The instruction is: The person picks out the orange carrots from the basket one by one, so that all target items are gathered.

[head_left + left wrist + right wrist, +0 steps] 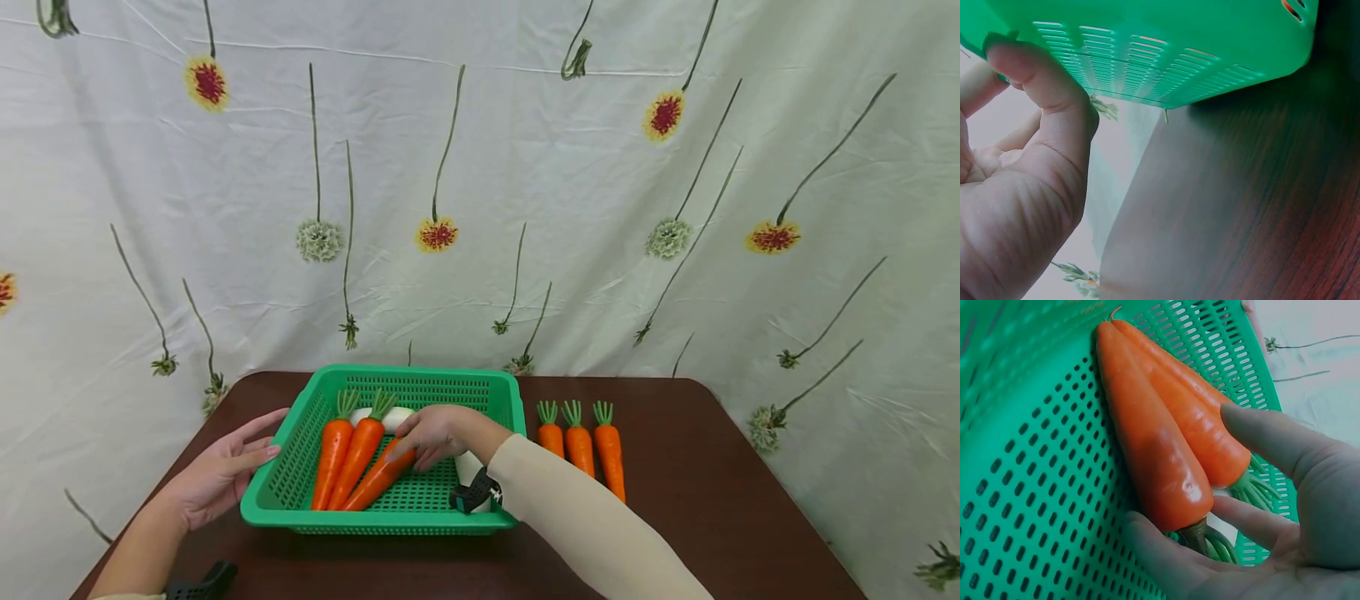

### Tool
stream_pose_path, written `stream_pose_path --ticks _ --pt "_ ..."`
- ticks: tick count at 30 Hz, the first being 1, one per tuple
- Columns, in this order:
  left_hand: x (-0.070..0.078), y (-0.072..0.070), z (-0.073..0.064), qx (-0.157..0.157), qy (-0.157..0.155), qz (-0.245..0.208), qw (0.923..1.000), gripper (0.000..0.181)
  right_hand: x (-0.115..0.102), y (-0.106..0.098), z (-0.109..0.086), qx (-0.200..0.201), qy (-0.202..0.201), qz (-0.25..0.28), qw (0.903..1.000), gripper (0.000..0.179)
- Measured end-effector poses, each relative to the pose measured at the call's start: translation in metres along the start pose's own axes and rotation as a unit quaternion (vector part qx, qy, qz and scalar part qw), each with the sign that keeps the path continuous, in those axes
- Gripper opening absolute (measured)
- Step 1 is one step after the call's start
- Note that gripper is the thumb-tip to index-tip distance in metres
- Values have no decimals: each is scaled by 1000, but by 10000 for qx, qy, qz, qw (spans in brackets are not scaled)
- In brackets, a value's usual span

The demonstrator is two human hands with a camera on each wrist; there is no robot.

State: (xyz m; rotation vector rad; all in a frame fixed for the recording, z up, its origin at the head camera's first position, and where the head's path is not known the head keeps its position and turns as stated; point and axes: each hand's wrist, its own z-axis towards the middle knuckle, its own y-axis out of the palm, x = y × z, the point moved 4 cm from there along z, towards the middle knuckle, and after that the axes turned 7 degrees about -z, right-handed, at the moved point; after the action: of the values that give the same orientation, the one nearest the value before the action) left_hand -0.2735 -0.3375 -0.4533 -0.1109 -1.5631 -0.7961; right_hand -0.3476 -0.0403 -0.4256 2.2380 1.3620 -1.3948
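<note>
A green plastic basket holds three orange carrots, two lying side by side at its left and the third carrot slanting beside them. Over the thick leafy end of that third carrot is my right hand; its thumb and fingers spread loosely around it in the right wrist view. My left hand touches the basket's left rim from outside, index finger and thumb extended. Close up in the left wrist view, the thumb meets the rim. White radishes lie in the basket, partly hidden by my right hand and arm.
Three more carrots lie in a row on the dark wooden table, right of the basket, partly behind my right sleeve. A white flower-printed cloth hangs behind the table. A black strap circles my right wrist.
</note>
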Motion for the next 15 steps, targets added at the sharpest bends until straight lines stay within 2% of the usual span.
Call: stream_pose_path --ticks 8,15 --pt "1 2 0 -47 10 -48 10000 56 2 2 5 -145 119 117 9998 73" --pt "-1 1 0 6 -6 -58 10000 55 4 0 7 -152 151 199 9996 72"
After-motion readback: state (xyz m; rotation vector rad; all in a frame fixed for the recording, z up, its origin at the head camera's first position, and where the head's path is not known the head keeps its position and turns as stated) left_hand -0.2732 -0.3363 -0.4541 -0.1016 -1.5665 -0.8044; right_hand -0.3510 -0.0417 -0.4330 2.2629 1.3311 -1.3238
